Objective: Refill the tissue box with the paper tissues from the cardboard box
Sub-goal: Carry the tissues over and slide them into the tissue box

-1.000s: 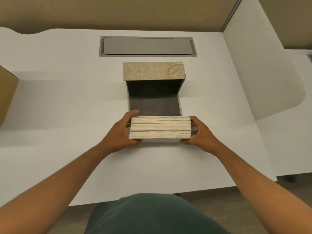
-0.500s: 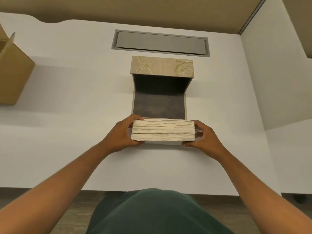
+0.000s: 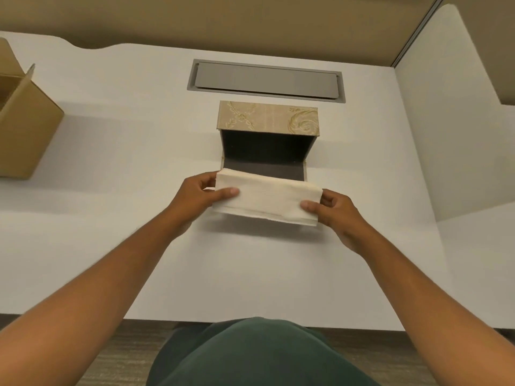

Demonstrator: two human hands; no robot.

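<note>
The tissue box (image 3: pixel 268 119), beige with a gold floral pattern, lies on its side at the middle of the white desk with its dark inside facing me. Just in front of its opening I hold a cream stack of paper tissues (image 3: pixel 267 200), tilted so its broad top face shows. My left hand (image 3: pixel 199 195) grips the stack's left end, thumb on top. My right hand (image 3: pixel 331 211) grips the right end the same way. The stack's far edge overlaps the box's near lip. The brown cardboard box (image 3: pixel 26 126) stands open at the desk's far left, partly cut off.
A grey cable flap (image 3: pixel 266 83) is set into the white desk (image 3: pixel 125 135) behind the tissue box. A white partition (image 3: pixel 446 107) rises along the right side. The desk's near edge runs just above my green-clad lap (image 3: pixel 259 355).
The tissue stack has been lifted and tipped, so its broad top face shows instead of its layered edge. Both thumbs now lie on top. The view shifted, bringing more of the cardboard box into sight.
</note>
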